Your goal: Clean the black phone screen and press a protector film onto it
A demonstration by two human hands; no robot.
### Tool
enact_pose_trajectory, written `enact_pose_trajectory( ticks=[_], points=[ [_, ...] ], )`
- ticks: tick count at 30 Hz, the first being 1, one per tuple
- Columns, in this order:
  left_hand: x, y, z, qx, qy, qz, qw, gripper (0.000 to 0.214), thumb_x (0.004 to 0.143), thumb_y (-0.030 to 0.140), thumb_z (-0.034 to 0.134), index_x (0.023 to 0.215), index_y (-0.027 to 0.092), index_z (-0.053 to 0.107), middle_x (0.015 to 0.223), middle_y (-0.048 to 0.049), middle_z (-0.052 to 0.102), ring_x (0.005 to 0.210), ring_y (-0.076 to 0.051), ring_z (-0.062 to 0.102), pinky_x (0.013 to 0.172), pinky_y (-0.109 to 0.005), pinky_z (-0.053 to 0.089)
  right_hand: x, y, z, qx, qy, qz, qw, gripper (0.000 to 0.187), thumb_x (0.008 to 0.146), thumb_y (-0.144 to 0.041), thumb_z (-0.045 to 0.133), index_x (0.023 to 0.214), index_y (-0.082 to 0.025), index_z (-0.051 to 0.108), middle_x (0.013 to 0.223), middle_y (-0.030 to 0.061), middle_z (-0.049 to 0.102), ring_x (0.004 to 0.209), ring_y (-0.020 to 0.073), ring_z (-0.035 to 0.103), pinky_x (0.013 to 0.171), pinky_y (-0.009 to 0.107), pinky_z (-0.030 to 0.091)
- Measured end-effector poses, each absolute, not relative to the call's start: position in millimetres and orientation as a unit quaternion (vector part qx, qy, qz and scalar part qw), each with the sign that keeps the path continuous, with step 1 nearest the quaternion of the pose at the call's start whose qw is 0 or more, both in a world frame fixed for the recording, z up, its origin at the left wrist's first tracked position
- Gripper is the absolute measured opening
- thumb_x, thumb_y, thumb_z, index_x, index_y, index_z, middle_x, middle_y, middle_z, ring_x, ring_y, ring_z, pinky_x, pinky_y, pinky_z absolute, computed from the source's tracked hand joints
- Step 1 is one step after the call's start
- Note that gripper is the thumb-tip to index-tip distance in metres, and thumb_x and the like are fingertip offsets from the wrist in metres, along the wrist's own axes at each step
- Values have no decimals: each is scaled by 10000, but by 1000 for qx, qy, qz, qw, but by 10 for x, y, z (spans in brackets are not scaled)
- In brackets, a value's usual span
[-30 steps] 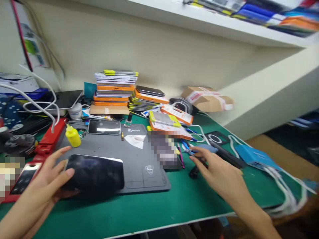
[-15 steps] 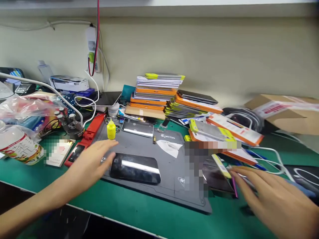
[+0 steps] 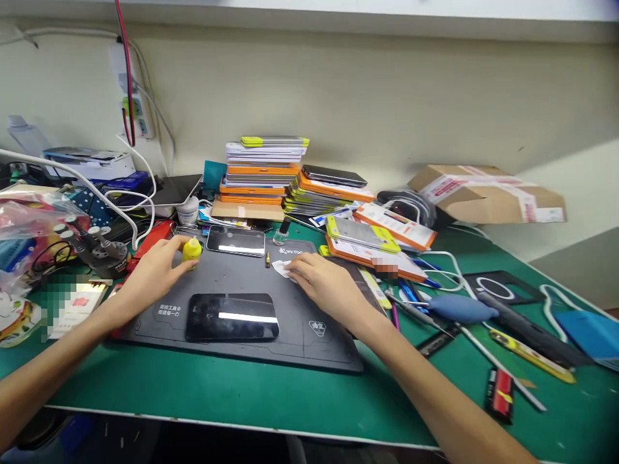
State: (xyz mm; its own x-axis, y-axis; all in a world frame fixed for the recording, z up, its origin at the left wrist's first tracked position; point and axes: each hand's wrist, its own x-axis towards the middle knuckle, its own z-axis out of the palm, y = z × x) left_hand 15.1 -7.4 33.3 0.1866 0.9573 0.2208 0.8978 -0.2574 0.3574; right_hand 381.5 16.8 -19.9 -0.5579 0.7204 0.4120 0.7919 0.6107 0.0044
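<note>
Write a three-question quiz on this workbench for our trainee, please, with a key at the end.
1. Which hand is at the yellow bottle?
2. True or false: the right hand is on the blue bulb.
3. The nearer phone lies on: A) a cardboard box; B) the grey mat; C) a stack of cases.

Key: 1. The left hand. 2. False; it is at the white wipe. 3. B.

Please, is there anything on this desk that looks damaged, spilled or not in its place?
No spill or clear damage stands out. The nearer phone on the grey mat shows hazy patches, perhaps smudges. At right, loose tools lie scattered around the blue bulb, looking untidy.
</note>
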Motion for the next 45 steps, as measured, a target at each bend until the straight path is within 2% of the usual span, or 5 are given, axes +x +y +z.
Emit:
enact_pose_trajectory(
  ticks=[3, 7, 14, 28, 45],
  points=[
    [270, -176, 392, 812, 543, 187, 105, 434, 1035, 534, 636, 1376, 267, 629, 1337, -81, 713, 1200, -287, 702, 1045, -407, 545, 3859, 120, -240, -447, -869, -95, 191, 215, 1115, -246, 533, 1025, -207, 725, 1045, 83, 781, 947, 239, 734, 787, 369, 565],
    [458, -362, 471, 888, 422, 106, 151, 442, 1118, 474, 545, 1554, 404, 528, 1335, -39, 668, 1005, -205, 751, 873, -314, 559, 3887, 39, -242, -454, -867, -89, 187, 248, 1138, -264, 486, 1036, -211, 705, 1055, 80, 768, 953, 237, 708, 795, 374, 548],
    [638, -431, 497, 915, 373, 129, 89, 370, 1128, 530, 509, 1304, 255, 681, 1179, -75, 763, 1027, -242, 732, 894, -343, 556, 3896, 1, -220, -463, -866, -85, 169, 303, 1158, -265, 422, 1030, -219, 693, 1067, 94, 764, 955, 251, 688, 785, 379, 524],
    [472, -562, 420, 926, 344, 156, -21, 358, 1126, 480, 542, 1320, 223, 695, 1184, -82, 811, 985, -261, 748, 867, -379, 545, 3899, -32, -235, -460, -868, -98, 158, 315, 1157, -246, 406, 1037, -192, 692, 1082, 106, 759, 959, 255, 673, 775, 392, 512],
    [-291, -1147, 517, 875, 464, 120, -70, 381, 1132, 521, 489, 1391, 291, 648, 1266, -57, 783, 1127, -327, 766, 989, -503, 586, 3900, -41, -346, -432, -867, -148, 200, 180, 1118, -213, 535, 1013, -176, 678, 1043, 85, 764, 903, 246, 682, 741, 378, 480]
  ],
)
